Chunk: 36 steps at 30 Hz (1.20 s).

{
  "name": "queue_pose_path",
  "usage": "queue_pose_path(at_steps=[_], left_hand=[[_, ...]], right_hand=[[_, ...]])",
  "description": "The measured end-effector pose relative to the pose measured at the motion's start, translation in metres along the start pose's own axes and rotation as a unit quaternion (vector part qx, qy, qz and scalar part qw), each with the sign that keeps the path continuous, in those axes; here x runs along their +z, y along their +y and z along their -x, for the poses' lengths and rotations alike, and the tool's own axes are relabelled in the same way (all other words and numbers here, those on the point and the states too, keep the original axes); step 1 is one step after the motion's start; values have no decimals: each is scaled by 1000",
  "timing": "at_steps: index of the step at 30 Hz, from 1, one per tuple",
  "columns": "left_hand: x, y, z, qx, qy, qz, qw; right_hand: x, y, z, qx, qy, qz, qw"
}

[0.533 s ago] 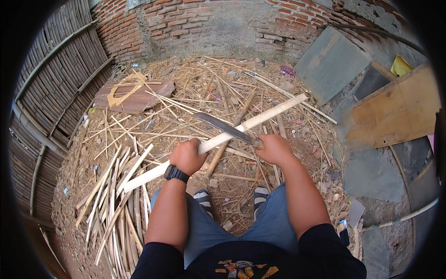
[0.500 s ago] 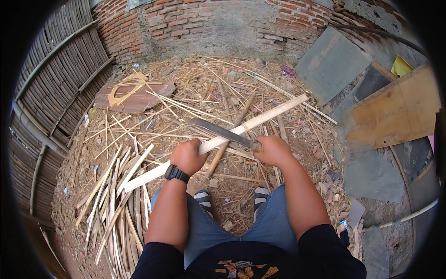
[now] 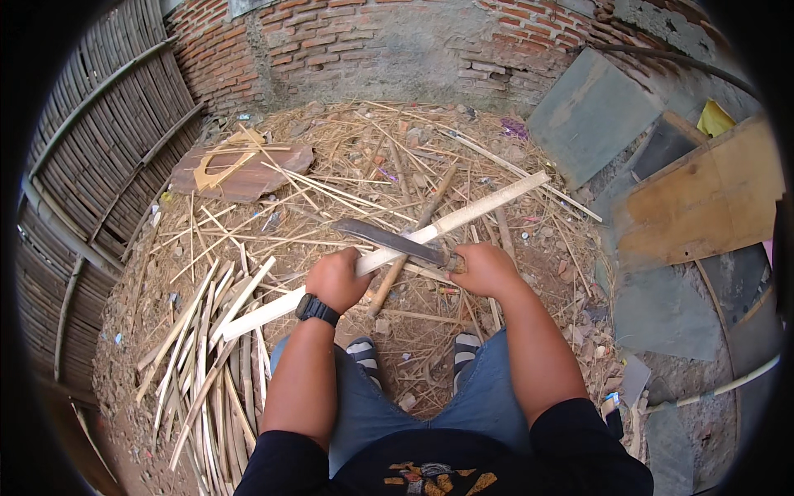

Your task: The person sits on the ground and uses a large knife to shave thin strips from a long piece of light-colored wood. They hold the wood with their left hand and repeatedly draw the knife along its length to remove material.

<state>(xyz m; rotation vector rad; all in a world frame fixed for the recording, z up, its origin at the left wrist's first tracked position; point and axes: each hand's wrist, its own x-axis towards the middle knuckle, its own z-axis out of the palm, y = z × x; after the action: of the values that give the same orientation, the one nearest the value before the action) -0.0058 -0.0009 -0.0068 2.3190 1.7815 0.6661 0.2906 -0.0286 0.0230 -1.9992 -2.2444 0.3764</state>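
Observation:
My left hand (image 3: 337, 281), with a black watch on its wrist, is closed around a long pale bamboo strip (image 3: 492, 201). The strip slants from the lower left up to the far right. In my right hand (image 3: 485, 271) is the handle of a machete (image 3: 389, 239), its dark blade pointing left. The blade lies across the strip just beyond my left hand, and its tip sticks out past the strip's far edge. My right fingers wrap the handle and hide most of it.
A pile of split bamboo strips (image 3: 203, 355) lies on the ground to my left. Thin sticks, a wooden pole (image 3: 413, 240) and a brown board (image 3: 248, 169) litter the ground ahead. Grey sheets (image 3: 591, 116) and a tan panel (image 3: 703, 194) lean at right. A bamboo fence (image 3: 99, 124) stands left.
The machete has shifted slightly left and nearer to me along the strip, toward my left hand. My left hand and the strip stay almost where they were.

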Motion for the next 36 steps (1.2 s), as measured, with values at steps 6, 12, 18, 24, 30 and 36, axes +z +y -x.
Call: queue_pose_path(at_steps=[6,12,18,24,30,36], left_hand=[[-2,4,-1,-8,-14,-7,1000],[1,3,0,9,-26,-1,1000],[1,5,0,10,-34,-11,999],[1,4,0,9,-32,-6,999],[-3,6,1,2,-42,-16,999],[-2,3,1,6,-44,-14,999]], right_hand=[[0,20,-11,55,34,-52,997],[5,15,-2,25,23,-39,999],[3,11,-8,19,-14,-42,999],[9,11,-4,10,31,-21,999],[2,7,-6,16,-15,-33,999],[5,7,-6,7,-3,-17,1000]])
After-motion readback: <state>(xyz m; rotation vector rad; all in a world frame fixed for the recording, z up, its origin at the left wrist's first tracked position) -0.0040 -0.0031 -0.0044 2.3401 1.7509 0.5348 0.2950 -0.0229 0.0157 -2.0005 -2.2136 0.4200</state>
